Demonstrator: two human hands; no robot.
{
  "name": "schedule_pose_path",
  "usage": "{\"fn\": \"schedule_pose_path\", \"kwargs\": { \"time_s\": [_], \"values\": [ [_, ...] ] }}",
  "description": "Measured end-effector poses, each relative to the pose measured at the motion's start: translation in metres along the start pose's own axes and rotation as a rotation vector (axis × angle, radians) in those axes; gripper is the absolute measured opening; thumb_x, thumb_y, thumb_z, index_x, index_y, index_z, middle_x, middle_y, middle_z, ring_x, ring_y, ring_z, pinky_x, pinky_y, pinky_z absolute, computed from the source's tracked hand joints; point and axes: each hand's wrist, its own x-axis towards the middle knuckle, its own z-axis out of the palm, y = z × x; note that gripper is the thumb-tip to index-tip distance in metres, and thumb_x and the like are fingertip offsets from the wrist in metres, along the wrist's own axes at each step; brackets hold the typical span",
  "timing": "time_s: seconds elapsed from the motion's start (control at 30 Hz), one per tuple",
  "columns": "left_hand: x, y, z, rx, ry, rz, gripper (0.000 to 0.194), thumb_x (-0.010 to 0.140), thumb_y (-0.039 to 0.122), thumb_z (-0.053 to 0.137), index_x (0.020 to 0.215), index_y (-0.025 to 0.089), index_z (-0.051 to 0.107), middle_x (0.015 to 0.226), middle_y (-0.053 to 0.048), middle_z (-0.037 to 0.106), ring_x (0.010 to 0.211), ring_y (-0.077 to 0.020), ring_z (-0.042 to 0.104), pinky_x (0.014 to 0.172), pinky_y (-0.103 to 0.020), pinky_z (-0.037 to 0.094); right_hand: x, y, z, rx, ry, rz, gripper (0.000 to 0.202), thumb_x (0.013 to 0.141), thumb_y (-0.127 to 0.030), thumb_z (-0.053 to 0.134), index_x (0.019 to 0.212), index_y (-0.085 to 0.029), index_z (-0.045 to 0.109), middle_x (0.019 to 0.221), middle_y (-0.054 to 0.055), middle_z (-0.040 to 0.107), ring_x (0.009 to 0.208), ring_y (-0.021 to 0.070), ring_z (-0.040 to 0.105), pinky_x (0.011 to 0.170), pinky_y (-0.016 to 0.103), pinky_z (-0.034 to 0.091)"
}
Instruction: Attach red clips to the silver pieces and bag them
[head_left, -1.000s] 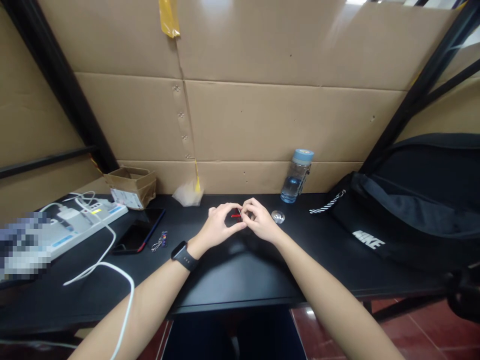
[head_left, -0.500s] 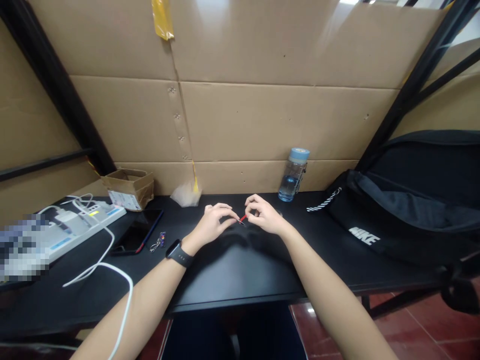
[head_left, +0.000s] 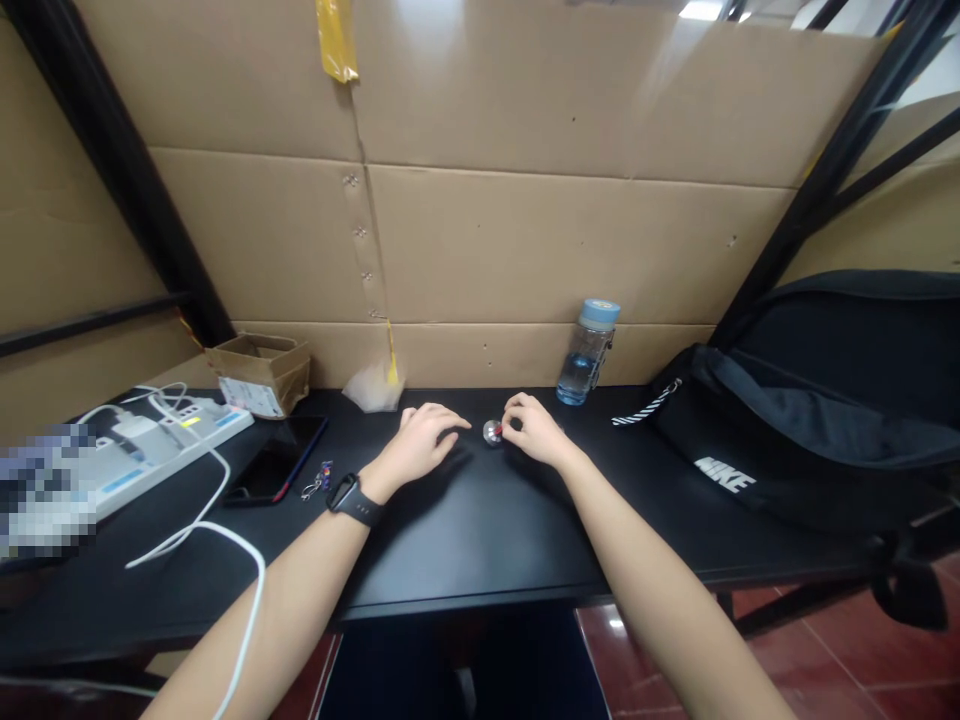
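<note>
Between the thumb and fingers of my right hand (head_left: 534, 430) is a small round shiny silver piece with a red part (head_left: 492, 433). Its silver face shows beside my fingertips, over the middle of the black desk; its exact kind is too small to tell. My left hand (head_left: 424, 442) is empty, with its fingers apart and pointing toward the silver piece, a short gap away from it. A dark watch (head_left: 352, 499) is on my left wrist.
A water bottle (head_left: 588, 352) stands by the cardboard wall. At right lies a black backpack (head_left: 750, 430). To the left are a dark tablet or phone (head_left: 276, 462), a small key charm (head_left: 321, 480), a power strip (head_left: 172, 450), a cardboard box (head_left: 262, 375) and a clear plastic bag (head_left: 375, 388).
My left hand has let go of the small piece and drawn back to the left with its fingers apart. The piece has turned in my right hand, so its round silver face now shows.
</note>
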Motion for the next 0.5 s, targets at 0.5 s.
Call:
{"fn": "schedule_pose_path", "kwargs": {
  "time_s": [0.5],
  "values": [
    [-0.006, -0.051, -0.035, 0.012, -0.183, -0.031, 0.014, 0.086, 0.038, 0.068, 0.087, 0.029, 0.078, 0.097, -0.004, 0.075, 0.096, -0.0228, 0.065, 0.089, -0.035, 0.044, -0.006, 0.053, -0.034, -0.103, 0.088, 0.199, 0.020, 0.093, -0.028, 0.059, 0.093, -0.018, 0.076, 0.097, 0.010, 0.071, 0.088, 0.0214, 0.064, 0.084, 0.035, 0.048]
  ]
}}
